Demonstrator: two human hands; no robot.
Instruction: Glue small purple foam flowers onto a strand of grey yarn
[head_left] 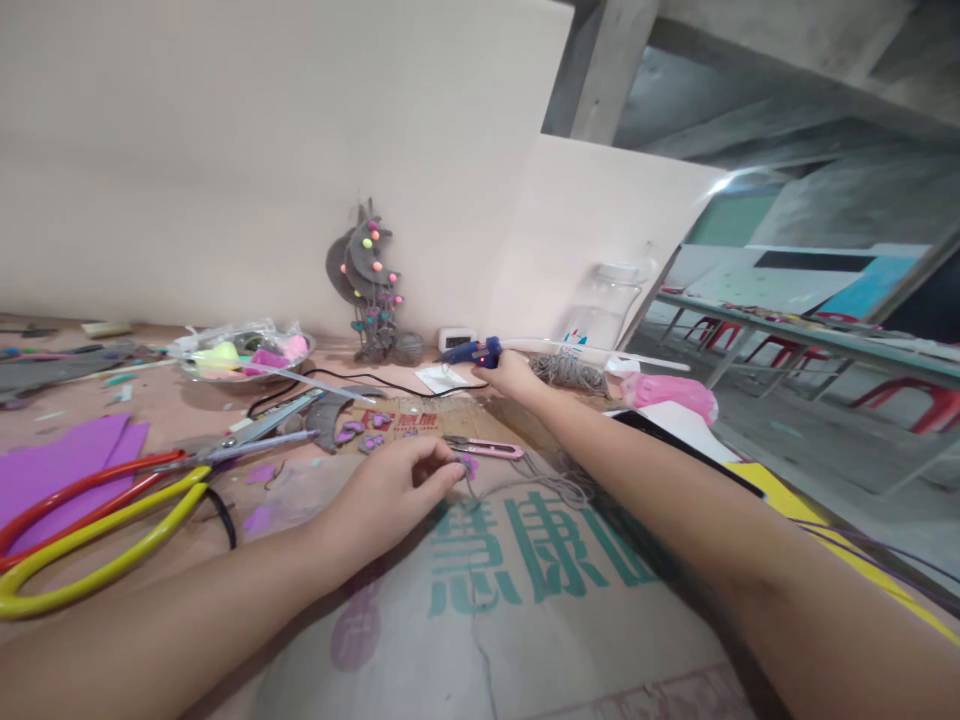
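My left hand rests on a sheet of printed cardboard and pinches a small purple foam piece with a thin wire between its fingertips. My right hand reaches far across the table and is closed round the handle of a blue glue gun, whose black cord trails left. Small pink snips lie just beyond the left hand. Several little purple foam shapes sit near a grey curved piece.
Large scissors with red and yellow handles lie at the left beside purple foam sheets. A bowl of coloured bits, a grey ornament with coloured beads, a ball of grey twine, a pink bag and a clear jar stand behind.
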